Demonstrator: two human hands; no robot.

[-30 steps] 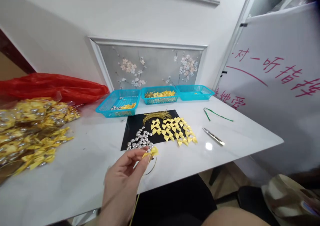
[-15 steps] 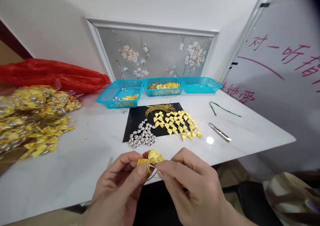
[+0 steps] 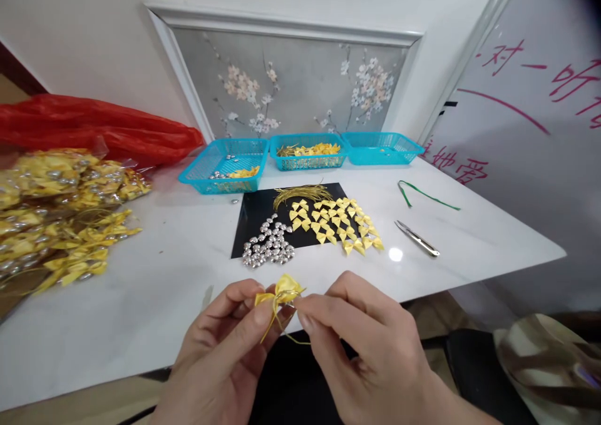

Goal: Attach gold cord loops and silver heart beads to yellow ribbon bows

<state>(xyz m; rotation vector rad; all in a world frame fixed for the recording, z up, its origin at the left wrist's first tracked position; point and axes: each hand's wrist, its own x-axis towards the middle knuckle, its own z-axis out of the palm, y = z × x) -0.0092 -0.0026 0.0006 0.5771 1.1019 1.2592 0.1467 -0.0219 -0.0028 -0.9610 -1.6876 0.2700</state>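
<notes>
A yellow ribbon bow (image 3: 288, 285) is pinched between the thumb and fingers of my left hand (image 3: 225, 343), just over the table's near edge. Thin gold cord (image 3: 269, 328) crosses the bow's middle, its loose ends hanging below. At the bow's right side, my right hand (image 3: 370, 340) has thumb and forefinger closed on the cord; its fingertips partly hide the grip. A small silvery glint shows by the right fingertips, too small to make out. Beyond the hands, silver beads (image 3: 270, 250), rows of yellow bows (image 3: 333, 221) and a bundle of gold cords (image 3: 303, 193) lie on or beside a black mat (image 3: 241, 225).
Three blue baskets stand along the back: the left basket (image 3: 197, 178) and middle basket (image 3: 310, 162) hold parts. A craft knife (image 3: 417, 238) and green ribbon (image 3: 429, 196) lie at right. Bagged bows with beads (image 3: 70, 187) and a red bag (image 3: 103, 124) fill the left.
The gold cord's hanging loop has loosened into separate trailing ends. My right fingertips have shifted slightly at the bow's right side. The camera view has tilted down a little.
</notes>
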